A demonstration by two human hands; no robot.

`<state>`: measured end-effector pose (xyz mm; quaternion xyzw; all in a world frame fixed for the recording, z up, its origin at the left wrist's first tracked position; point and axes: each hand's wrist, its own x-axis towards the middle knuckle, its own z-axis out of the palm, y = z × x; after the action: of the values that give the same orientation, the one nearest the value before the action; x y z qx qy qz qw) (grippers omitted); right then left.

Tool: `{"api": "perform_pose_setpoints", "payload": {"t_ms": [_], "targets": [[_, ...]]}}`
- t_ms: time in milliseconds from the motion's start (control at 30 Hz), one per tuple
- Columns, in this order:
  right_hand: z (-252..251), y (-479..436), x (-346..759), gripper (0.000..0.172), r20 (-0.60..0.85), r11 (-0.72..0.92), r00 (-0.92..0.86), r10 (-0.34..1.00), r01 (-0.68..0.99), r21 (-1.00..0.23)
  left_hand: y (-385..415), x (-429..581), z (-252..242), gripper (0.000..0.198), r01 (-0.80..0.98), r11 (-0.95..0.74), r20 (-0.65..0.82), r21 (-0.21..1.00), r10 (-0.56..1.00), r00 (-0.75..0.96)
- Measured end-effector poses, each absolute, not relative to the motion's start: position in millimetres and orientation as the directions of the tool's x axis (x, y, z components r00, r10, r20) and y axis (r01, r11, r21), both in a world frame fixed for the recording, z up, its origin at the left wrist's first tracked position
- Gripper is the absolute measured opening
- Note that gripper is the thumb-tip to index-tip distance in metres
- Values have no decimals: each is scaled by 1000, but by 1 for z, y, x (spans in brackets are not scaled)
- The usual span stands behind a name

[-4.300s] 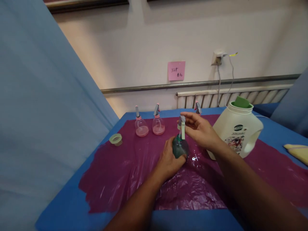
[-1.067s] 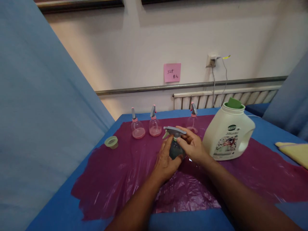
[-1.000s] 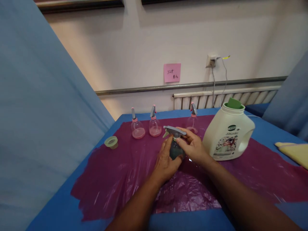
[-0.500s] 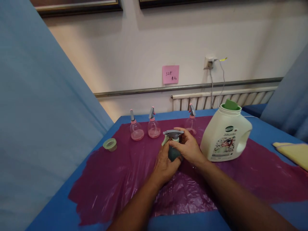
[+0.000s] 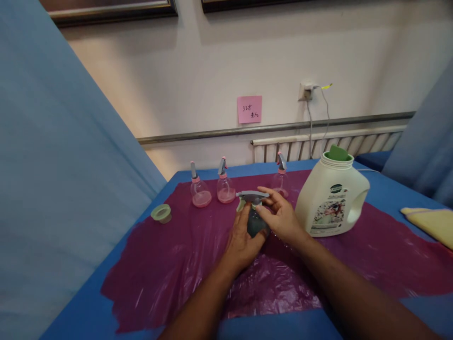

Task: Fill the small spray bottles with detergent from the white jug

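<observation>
A spray bottle point(image 5: 256, 224) with a grey trigger head and a dark greenish body stands upright between my hands, its nozzle facing left. My left hand point(image 5: 243, 241) is wrapped round the body from the left. At the neck, just under the spray head, the thumb and fingers of my right hand point(image 5: 281, 216) grip the collar. Behind them are more spray bottles with pink collars and pinkish liquid: one on the left point(image 5: 201, 194), one beside it point(image 5: 225, 189), and one point(image 5: 281, 179) partly hidden behind my right hand.
Right of my hands stands a cream jug point(image 5: 332, 198) with a green piece in its mouth. A pale green cap point(image 5: 162, 213) lies at left on the purple plastic sheet point(image 5: 159, 264). A folded yellow cloth point(image 5: 430, 224) is at far right. A blue curtain point(image 5: 71, 165) hangs at left.
The bottle's spray head has turned slightly, its nozzle now a little farther left. The fingers of my right hand have shifted round the collar; my left hand keeps its hold.
</observation>
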<state>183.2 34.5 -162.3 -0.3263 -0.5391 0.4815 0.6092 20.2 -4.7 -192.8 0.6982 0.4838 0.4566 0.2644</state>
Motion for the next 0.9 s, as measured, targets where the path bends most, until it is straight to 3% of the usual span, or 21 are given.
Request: {"api": "perform_pose_setpoints", "payload": {"t_ms": [367,633,900], "targets": [[-157,36,176,62,345,349,53,937,-182,-920,-11,24,-179,91,445,-378,356,812,924,136],[-157,31,179,61,411,404,0,912,-186,-896,-8,22,-183,89,444,-380,362,811,923,129],[-164,28,185,42,523,523,-59,851,-17,-852,-6,23,-185,88,426,-405,383,809,913,139]]}}
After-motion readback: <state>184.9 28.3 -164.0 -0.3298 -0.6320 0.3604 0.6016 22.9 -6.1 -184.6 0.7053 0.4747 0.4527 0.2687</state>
